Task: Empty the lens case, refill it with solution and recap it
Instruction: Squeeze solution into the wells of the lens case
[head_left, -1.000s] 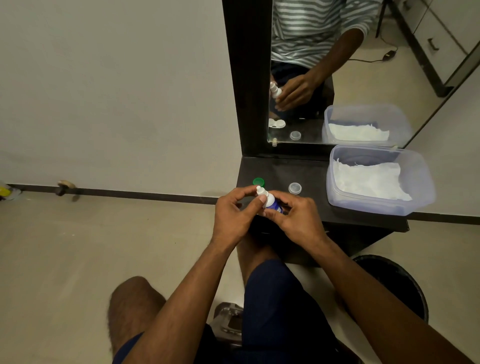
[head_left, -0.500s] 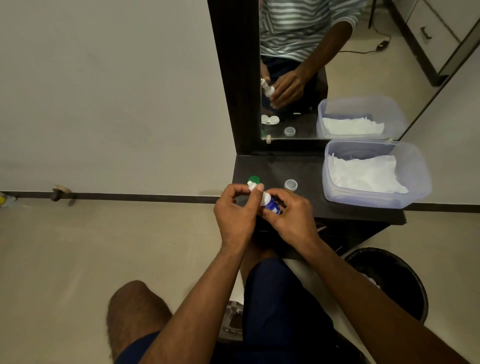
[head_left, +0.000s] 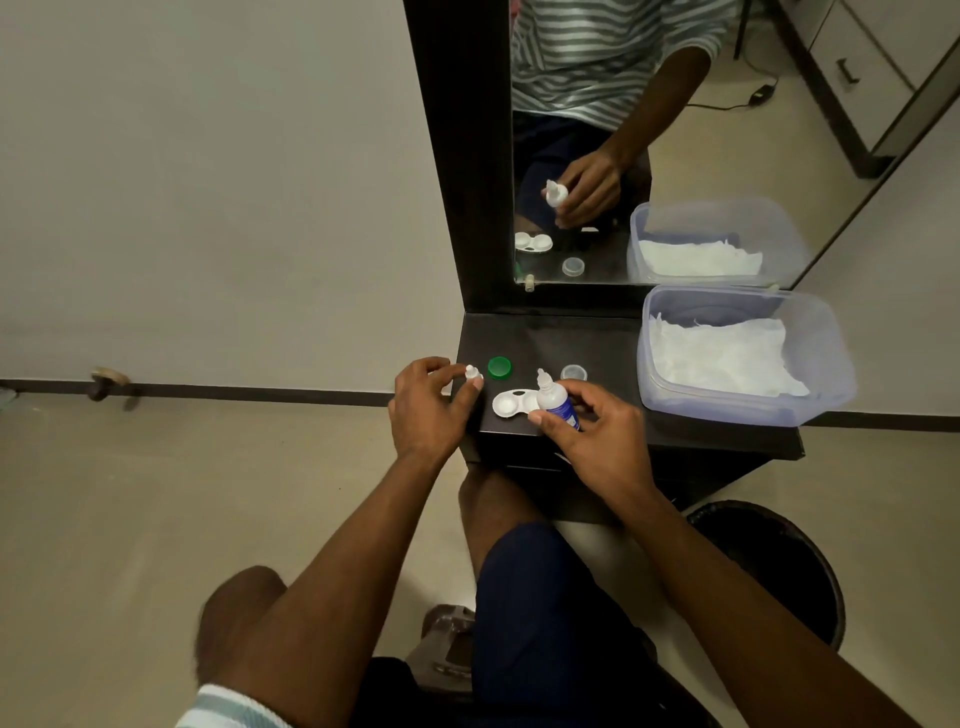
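A white lens case (head_left: 511, 404) lies uncapped on the dark shelf (head_left: 597, 338), both wells showing. Its green cap (head_left: 500, 367) rests just behind it, and a clear cap (head_left: 573, 373) sits further right. My right hand (head_left: 597, 439) grips a small white solution bottle (head_left: 555, 402) with a blue label, upright, nozzle bare, beside the case's right well. My left hand (head_left: 428, 410) is at the shelf's left corner and pinches the bottle's small white cap (head_left: 472, 375) between thumb and fingers.
A translucent plastic tub (head_left: 826, 358) with white tissues stands on the shelf's right side. A mirror (head_left: 649, 130) rises behind the shelf. A dark round bin (head_left: 789, 561) sits on the floor at lower right. My knees are below the shelf.
The white cap came off the bottle; my left hand carried it left. My right hand brought the bottle upright beside the lens case, which my hands had hidden.
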